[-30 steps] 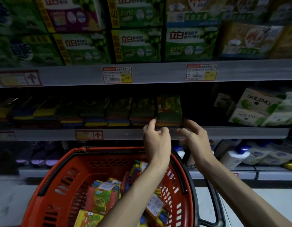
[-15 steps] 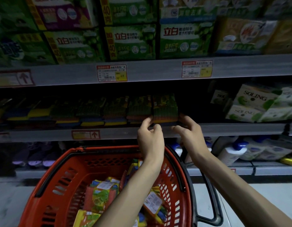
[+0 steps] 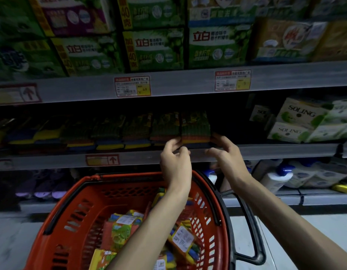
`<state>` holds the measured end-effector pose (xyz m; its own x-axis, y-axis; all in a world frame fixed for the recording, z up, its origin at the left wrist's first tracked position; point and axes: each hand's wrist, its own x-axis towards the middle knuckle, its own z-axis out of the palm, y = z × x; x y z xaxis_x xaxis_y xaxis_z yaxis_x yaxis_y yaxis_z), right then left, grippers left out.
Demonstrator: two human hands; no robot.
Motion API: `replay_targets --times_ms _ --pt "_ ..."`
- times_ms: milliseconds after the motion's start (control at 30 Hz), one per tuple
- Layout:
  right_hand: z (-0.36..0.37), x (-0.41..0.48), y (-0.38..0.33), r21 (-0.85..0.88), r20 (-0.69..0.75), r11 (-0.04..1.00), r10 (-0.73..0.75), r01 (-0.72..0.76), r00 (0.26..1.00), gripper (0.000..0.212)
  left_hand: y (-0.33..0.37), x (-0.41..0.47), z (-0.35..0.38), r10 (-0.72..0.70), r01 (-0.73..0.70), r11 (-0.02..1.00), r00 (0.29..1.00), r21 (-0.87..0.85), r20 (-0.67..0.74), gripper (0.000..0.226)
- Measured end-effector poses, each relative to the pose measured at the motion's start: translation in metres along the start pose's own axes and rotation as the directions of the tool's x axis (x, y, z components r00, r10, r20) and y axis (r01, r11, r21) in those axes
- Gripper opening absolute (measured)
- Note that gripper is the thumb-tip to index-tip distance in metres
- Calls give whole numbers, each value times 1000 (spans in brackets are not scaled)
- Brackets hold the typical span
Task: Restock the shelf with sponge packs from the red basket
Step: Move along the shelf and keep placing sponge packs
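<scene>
Squaring sponge pack (image 3: 196, 126): left hand (image 3: 175, 160) fingers curling against it, right hand (image 3: 226, 154) fingers spreading beside it. Best pushing evenly, both sides.

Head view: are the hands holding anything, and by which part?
The rightmost sponge pack on the shelf, at its bottom corners: left hand at the left, right hand at the right. Grip or mere touch cannot be told.

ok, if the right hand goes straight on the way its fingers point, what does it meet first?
Right hand points up-left into the grey metal shelf. First in line: the rightmost green-wrapped sponge pack with orange and yellow layers; fingertips look to be at its right edge, depth unclear.
</scene>
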<state>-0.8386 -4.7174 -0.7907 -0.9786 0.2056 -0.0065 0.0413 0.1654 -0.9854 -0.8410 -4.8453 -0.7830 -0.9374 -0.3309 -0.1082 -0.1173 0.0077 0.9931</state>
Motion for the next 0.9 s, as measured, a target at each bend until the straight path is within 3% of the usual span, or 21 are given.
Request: replay_targets --times_ms 333,900 --pt "6 0 6 3 -13 1000 -19 19 1000 53 -6 9 -17 58 -57 998 998 34 -26 27" --pt "-4 -21 15 -33 -46 998 -60 58 997 58 -13 -3 -70 135 -176 980 932 97 336 20"
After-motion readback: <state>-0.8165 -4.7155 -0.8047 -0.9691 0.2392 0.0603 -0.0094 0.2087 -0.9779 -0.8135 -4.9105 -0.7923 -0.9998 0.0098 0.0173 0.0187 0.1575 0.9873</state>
